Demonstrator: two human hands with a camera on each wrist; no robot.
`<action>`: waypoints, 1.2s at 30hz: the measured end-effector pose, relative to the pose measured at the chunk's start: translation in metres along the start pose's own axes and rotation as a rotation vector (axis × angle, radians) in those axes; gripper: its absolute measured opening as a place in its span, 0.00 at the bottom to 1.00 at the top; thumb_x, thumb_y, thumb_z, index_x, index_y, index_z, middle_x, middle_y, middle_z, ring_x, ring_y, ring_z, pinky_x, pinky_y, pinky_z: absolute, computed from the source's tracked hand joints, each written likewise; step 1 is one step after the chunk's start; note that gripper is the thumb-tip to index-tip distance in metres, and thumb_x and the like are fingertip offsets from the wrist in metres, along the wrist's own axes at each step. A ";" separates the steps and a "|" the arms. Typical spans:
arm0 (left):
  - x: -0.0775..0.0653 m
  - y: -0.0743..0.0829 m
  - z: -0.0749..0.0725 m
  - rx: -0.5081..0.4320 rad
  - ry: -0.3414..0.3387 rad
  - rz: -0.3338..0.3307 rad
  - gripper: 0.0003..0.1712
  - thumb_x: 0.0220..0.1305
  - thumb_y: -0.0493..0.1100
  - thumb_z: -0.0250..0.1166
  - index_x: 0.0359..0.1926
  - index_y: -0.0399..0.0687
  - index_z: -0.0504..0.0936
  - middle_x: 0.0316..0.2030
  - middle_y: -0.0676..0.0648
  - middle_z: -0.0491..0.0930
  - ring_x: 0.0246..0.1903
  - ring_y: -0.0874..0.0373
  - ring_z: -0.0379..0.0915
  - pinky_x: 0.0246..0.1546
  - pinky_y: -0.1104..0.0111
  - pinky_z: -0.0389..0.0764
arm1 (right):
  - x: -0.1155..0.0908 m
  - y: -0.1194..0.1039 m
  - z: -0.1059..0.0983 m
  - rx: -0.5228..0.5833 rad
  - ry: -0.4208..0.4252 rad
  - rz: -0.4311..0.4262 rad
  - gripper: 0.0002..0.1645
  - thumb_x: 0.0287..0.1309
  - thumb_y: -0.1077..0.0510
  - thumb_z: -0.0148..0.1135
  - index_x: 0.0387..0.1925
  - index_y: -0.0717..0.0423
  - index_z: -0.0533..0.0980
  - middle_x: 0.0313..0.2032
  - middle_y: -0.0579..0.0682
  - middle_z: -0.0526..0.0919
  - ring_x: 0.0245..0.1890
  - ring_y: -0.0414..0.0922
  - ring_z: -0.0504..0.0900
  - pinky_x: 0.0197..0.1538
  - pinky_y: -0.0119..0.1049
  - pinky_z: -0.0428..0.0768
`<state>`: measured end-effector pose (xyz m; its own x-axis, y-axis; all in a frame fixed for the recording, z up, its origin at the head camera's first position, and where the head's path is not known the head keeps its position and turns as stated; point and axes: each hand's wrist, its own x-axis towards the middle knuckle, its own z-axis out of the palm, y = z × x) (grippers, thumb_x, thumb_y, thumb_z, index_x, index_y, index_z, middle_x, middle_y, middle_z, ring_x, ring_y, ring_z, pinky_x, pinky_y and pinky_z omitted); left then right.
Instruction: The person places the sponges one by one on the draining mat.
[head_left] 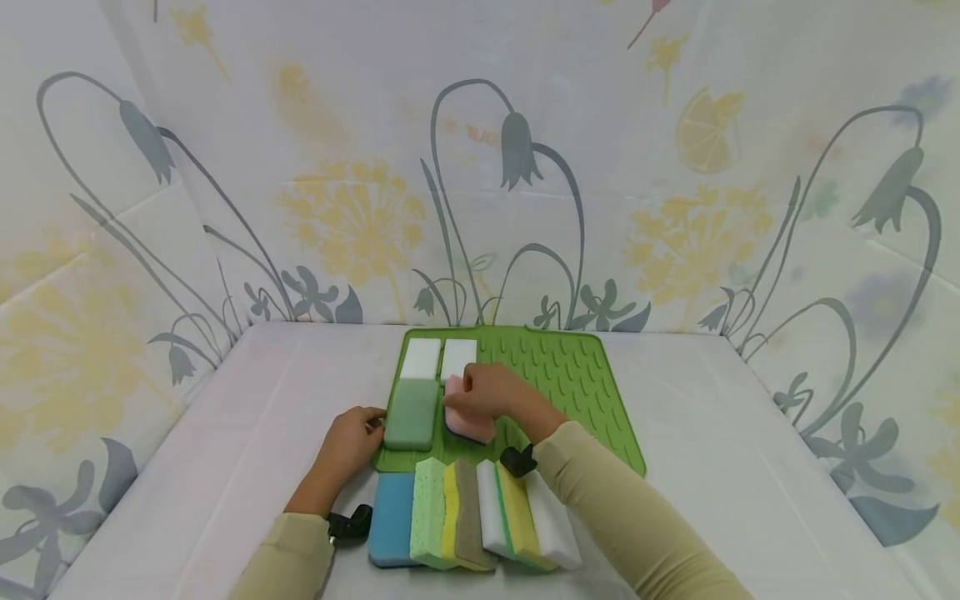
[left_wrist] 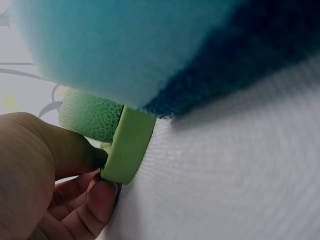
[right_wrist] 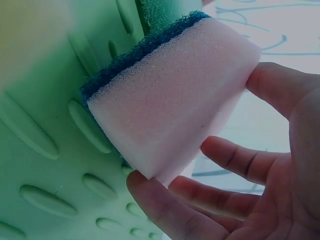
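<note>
Hanging behind the tabletop (head_left: 712,417), flowered cloth (head_left: 592,275) borders its far edge, near a green mat (head_left: 573,379). The left grip (head_left: 352,436) pinches the mat's left edge; the right grip (head_left: 497,390) holds a pink sponge (head_left: 471,425) toward the mat's front-left corner. Placing seems in hand, calling for level contact.

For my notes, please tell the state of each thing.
Blue-backed pink foam block: tilted, in right grip
Rectangular green rubbery mat: spread, edge pinched by left grip
Green sponge block: lying on mat
Two white rectangular blocks: lying on mat
Multicoloured sponge row: unheld
</note>
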<state>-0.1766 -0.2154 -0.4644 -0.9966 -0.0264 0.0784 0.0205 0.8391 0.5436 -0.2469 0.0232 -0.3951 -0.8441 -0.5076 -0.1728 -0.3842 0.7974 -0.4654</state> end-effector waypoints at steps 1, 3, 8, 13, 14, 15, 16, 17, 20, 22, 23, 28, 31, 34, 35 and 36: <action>0.000 0.000 0.000 0.001 0.001 -0.001 0.18 0.63 0.35 0.58 0.51 0.31 0.81 0.39 0.39 0.84 0.40 0.49 0.80 0.39 0.57 0.81 | 0.000 0.000 0.001 -0.004 -0.001 0.003 0.24 0.59 0.35 0.58 0.30 0.51 0.72 0.25 0.47 0.76 0.23 0.43 0.72 0.27 0.35 0.70; 0.000 0.001 0.000 -0.002 0.003 -0.002 0.18 0.63 0.35 0.59 0.51 0.31 0.81 0.39 0.39 0.84 0.40 0.48 0.80 0.39 0.57 0.81 | 0.001 -0.001 0.002 -0.014 -0.002 0.008 0.24 0.58 0.34 0.58 0.30 0.51 0.72 0.25 0.46 0.76 0.24 0.43 0.73 0.27 0.35 0.70; 0.001 0.001 0.000 -0.002 0.009 0.005 0.17 0.63 0.35 0.59 0.51 0.31 0.82 0.38 0.39 0.84 0.39 0.48 0.80 0.39 0.56 0.81 | 0.002 -0.001 0.003 -0.013 -0.021 0.016 0.24 0.58 0.34 0.59 0.31 0.51 0.73 0.26 0.47 0.78 0.25 0.44 0.75 0.27 0.36 0.72; -0.001 -0.001 0.001 0.002 0.013 0.002 0.17 0.63 0.36 0.59 0.51 0.32 0.82 0.38 0.39 0.84 0.39 0.48 0.80 0.39 0.57 0.81 | 0.003 -0.001 0.004 -0.014 -0.049 0.014 0.22 0.59 0.37 0.60 0.33 0.53 0.75 0.28 0.47 0.79 0.26 0.43 0.75 0.29 0.36 0.73; -0.001 -0.001 0.001 0.004 0.013 0.004 0.17 0.63 0.35 0.59 0.51 0.32 0.82 0.38 0.39 0.84 0.39 0.49 0.80 0.38 0.57 0.81 | 0.003 -0.001 0.004 -0.019 -0.052 0.013 0.22 0.60 0.38 0.60 0.34 0.53 0.76 0.28 0.47 0.79 0.27 0.43 0.75 0.30 0.36 0.73; -0.001 -0.001 0.001 0.005 0.011 0.004 0.17 0.63 0.36 0.59 0.51 0.32 0.82 0.38 0.39 0.84 0.39 0.49 0.80 0.38 0.57 0.81 | 0.003 -0.001 0.005 -0.021 -0.054 0.011 0.21 0.60 0.40 0.61 0.35 0.54 0.76 0.29 0.47 0.79 0.27 0.43 0.75 0.30 0.36 0.73; -0.001 -0.001 0.001 0.006 0.010 0.007 0.17 0.63 0.35 0.59 0.51 0.31 0.82 0.38 0.39 0.84 0.39 0.49 0.80 0.38 0.57 0.81 | 0.003 -0.002 0.004 -0.019 -0.058 0.009 0.20 0.59 0.42 0.62 0.36 0.55 0.77 0.29 0.48 0.79 0.27 0.43 0.75 0.30 0.36 0.73; -0.002 -0.001 0.000 0.007 0.009 0.008 0.17 0.63 0.35 0.59 0.51 0.31 0.82 0.38 0.39 0.84 0.38 0.49 0.80 0.38 0.57 0.81 | 0.003 -0.002 0.004 -0.016 -0.061 0.008 0.19 0.59 0.44 0.62 0.38 0.56 0.78 0.30 0.48 0.79 0.28 0.42 0.76 0.31 0.36 0.74; -0.002 0.000 0.000 0.009 0.008 0.012 0.17 0.63 0.35 0.58 0.51 0.31 0.82 0.38 0.40 0.84 0.38 0.49 0.80 0.38 0.57 0.80 | 0.003 -0.002 0.004 -0.008 -0.059 0.000 0.20 0.58 0.47 0.64 0.44 0.58 0.80 0.36 0.50 0.82 0.31 0.43 0.78 0.34 0.36 0.77; -0.001 0.000 0.000 0.004 0.009 0.009 0.17 0.63 0.35 0.59 0.51 0.32 0.82 0.38 0.40 0.84 0.38 0.49 0.80 0.38 0.56 0.80 | 0.003 -0.002 0.004 -0.002 -0.051 -0.009 0.22 0.57 0.49 0.65 0.47 0.60 0.80 0.41 0.52 0.84 0.36 0.44 0.81 0.38 0.38 0.79; -0.001 0.000 0.000 0.003 0.009 0.006 0.17 0.63 0.35 0.59 0.51 0.32 0.82 0.38 0.40 0.84 0.39 0.49 0.80 0.38 0.57 0.80 | 0.003 -0.002 0.004 -0.002 -0.046 -0.012 0.23 0.57 0.50 0.65 0.49 0.60 0.80 0.44 0.53 0.84 0.39 0.45 0.81 0.40 0.38 0.80; -0.001 0.001 0.001 -0.009 0.005 -0.002 0.18 0.63 0.36 0.58 0.51 0.31 0.81 0.38 0.39 0.84 0.39 0.49 0.80 0.39 0.57 0.81 | 0.004 -0.002 0.004 0.007 -0.034 -0.009 0.23 0.54 0.53 0.67 0.50 0.61 0.80 0.47 0.54 0.84 0.46 0.49 0.81 0.46 0.41 0.81; 0.000 0.000 0.001 -0.008 0.006 -0.001 0.18 0.63 0.36 0.58 0.52 0.31 0.81 0.39 0.39 0.84 0.40 0.49 0.80 0.39 0.56 0.80 | 0.004 -0.003 0.004 0.007 -0.035 -0.006 0.23 0.53 0.53 0.68 0.49 0.60 0.81 0.47 0.54 0.83 0.47 0.49 0.81 0.46 0.41 0.81; 0.000 0.000 0.001 -0.009 0.006 -0.001 0.18 0.63 0.36 0.58 0.52 0.32 0.81 0.39 0.39 0.84 0.40 0.48 0.80 0.40 0.56 0.80 | 0.003 -0.004 0.003 0.001 -0.035 -0.011 0.22 0.53 0.54 0.68 0.49 0.61 0.81 0.47 0.54 0.84 0.46 0.49 0.81 0.45 0.41 0.81; 0.000 0.000 0.001 -0.008 0.006 0.001 0.18 0.63 0.36 0.58 0.52 0.32 0.81 0.39 0.39 0.84 0.40 0.48 0.80 0.40 0.56 0.80 | 0.003 -0.004 0.003 -0.001 -0.036 -0.012 0.22 0.53 0.55 0.68 0.49 0.61 0.81 0.47 0.54 0.84 0.46 0.48 0.81 0.45 0.41 0.81; -0.001 0.000 0.001 -0.009 0.005 0.000 0.18 0.63 0.36 0.58 0.52 0.32 0.81 0.39 0.39 0.84 0.40 0.48 0.80 0.40 0.56 0.80 | 0.003 -0.004 0.003 -0.004 -0.036 -0.014 0.22 0.53 0.55 0.68 0.49 0.60 0.81 0.47 0.54 0.84 0.45 0.48 0.81 0.45 0.40 0.81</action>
<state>-0.1761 -0.2149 -0.4651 -0.9962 -0.0291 0.0824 0.0213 0.8339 0.5514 -0.2466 0.0174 -0.3966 -0.8246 -0.5302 -0.1975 -0.3975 0.7913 -0.4646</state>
